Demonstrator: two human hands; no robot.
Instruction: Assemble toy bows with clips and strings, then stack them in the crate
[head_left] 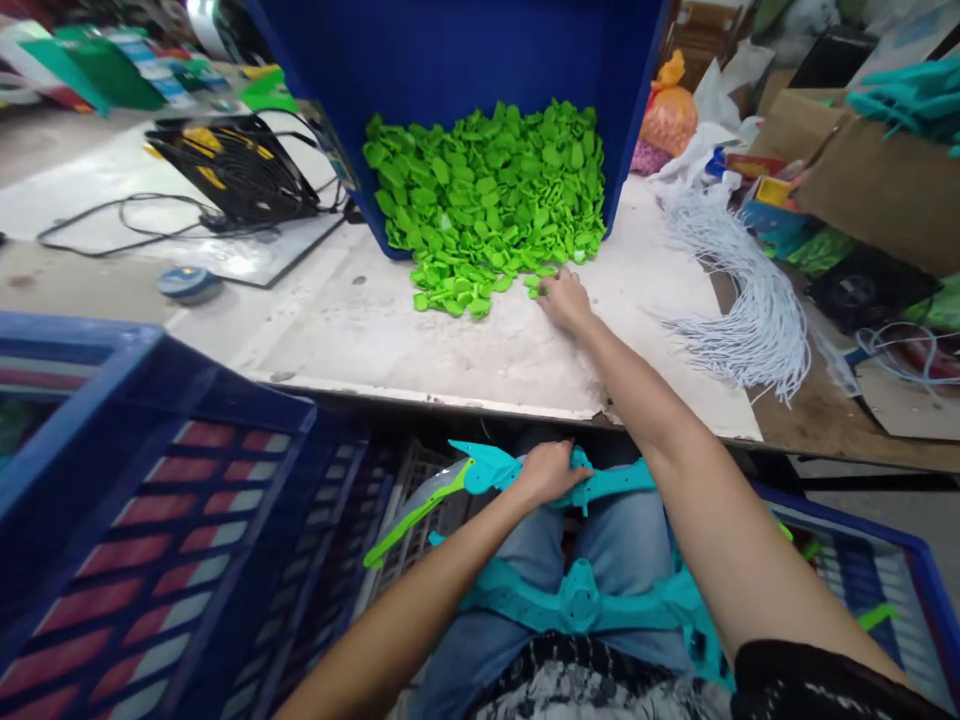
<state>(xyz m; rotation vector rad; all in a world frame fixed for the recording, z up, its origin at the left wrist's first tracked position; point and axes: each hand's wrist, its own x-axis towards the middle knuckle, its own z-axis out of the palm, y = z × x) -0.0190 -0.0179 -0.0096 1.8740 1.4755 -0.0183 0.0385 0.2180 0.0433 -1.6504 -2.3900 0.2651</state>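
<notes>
My left hand (551, 472) is closed around a turquoise plastic part (619, 482), a long frame-like piece lying across my lap. At its left end, a bright green strip (416, 515) with a clear, greyish sheet is attached. A second turquoise part (581, 598) rests on my thighs, nearer my body. My right hand (566, 300) is on the table at the front edge of a heap of small green plastic pieces (495, 190). Its fingers are bent and pinched at one of these pieces; the fingertips are partly hidden. The heap spills out of a tipped blue bin (480, 55).
Blue crates stand at my left (202, 520) and right (892, 580). On the table (360, 345) are a black fan (247, 170) with a cable, a round blue-lidded tin (187, 283) and a bundle of white cords (757, 290). A cardboard box (877, 190) is at the right.
</notes>
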